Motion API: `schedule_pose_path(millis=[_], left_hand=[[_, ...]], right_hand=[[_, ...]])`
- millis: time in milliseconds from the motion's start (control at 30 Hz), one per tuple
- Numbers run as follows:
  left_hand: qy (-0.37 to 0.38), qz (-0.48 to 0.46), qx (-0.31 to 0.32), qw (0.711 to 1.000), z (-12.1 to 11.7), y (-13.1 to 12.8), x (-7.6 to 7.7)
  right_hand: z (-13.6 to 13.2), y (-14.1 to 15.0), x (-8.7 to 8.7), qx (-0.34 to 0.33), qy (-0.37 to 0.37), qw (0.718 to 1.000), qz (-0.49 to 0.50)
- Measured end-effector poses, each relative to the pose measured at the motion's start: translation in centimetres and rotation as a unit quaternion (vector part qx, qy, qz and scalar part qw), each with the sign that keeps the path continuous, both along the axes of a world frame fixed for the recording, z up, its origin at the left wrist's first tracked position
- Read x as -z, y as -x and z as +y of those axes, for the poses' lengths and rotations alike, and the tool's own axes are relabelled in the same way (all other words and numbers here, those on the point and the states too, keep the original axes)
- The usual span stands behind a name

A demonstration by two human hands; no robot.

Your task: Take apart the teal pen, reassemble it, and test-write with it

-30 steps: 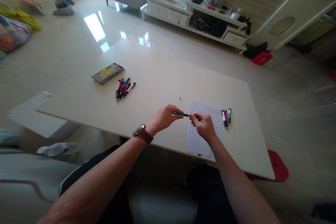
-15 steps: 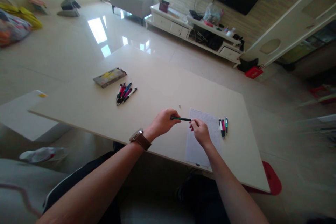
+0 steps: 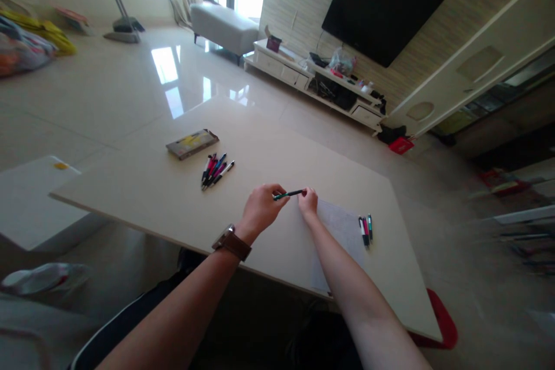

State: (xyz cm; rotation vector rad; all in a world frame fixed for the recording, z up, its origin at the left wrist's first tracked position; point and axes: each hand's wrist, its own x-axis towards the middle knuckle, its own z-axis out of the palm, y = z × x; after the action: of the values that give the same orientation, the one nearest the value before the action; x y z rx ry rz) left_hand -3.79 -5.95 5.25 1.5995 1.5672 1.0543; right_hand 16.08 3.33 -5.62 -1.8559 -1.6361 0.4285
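A slim pen with a green part and a black barrel [image 3: 292, 193] is pinched in my left hand [image 3: 262, 207], its green end between thumb and fingers. The wrist behind it wears a brown-strapped watch. My right hand [image 3: 308, 202] is closed at the pen's black end, fingertips low over the table; what they hold is hidden, and I cannot tell whether they touch the pen. Under my right forearm lies a sheet of lined paper [image 3: 342, 228]. Several pens [image 3: 365, 231] rest by its right edge. A pile of several coloured pens [image 3: 215, 171] lies to the left.
A flat grey and yellow box [image 3: 193, 143] lies behind the pile on the pale table [image 3: 277, 150]. Past the table stand a low white cabinet [image 3: 281, 72] and a grey bench [image 3: 225, 29]. A red seat [image 3: 444, 321] shows at the right front corner.
My right hand has moved left and farther over the table, off the paper. The small piece seen on the table before is now out of sight around my right fingers. The view has tilted up.
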Motion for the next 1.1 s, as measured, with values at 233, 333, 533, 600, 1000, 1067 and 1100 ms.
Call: schedule_pose_path(millis=[233, 333, 533, 600, 1000, 1067, 1100], left_hand=[[0.016, -0.004, 0.031, 0.999, 0.4, -0.1, 0.1], [0.018, 0.000, 0.066, 0.998, -0.1, -1.3, 0.4], [0.009, 0.027, 0.103, 0.994, -1.2, -4.2, 1.5], [-0.010, 0.035, 0.118, 0.992, -1.2, -5.1, 1.8], [-0.017, 0.028, 0.170, 0.985, 0.2, -9.8, 2.6], [-0.015, 0.025, 0.185, 0.982, 0.4, -10.3, 2.8], [-0.015, 0.024, 0.192, 0.981, 0.5, -10.5, 2.9]], right_hand=[[-5.2, -0.9, -2.2, -0.052, 0.069, 0.993, 0.074], [-9.3, -2.8, -4.6, -0.066, 0.060, 0.989, 0.116], [-11.2, -5.9, -7.8, -0.049, -0.017, 0.939, 0.339], [-10.8, -6.6, -7.9, -0.050, -0.011, 0.928, 0.370], [-11.1, -9.9, -5.7, -0.058, 0.049, 0.833, 0.547], [-11.5, -10.5, -5.5, -0.055, 0.054, 0.829, 0.554], [-11.6, -10.8, -5.5, -0.045, 0.052, 0.825, 0.560]])
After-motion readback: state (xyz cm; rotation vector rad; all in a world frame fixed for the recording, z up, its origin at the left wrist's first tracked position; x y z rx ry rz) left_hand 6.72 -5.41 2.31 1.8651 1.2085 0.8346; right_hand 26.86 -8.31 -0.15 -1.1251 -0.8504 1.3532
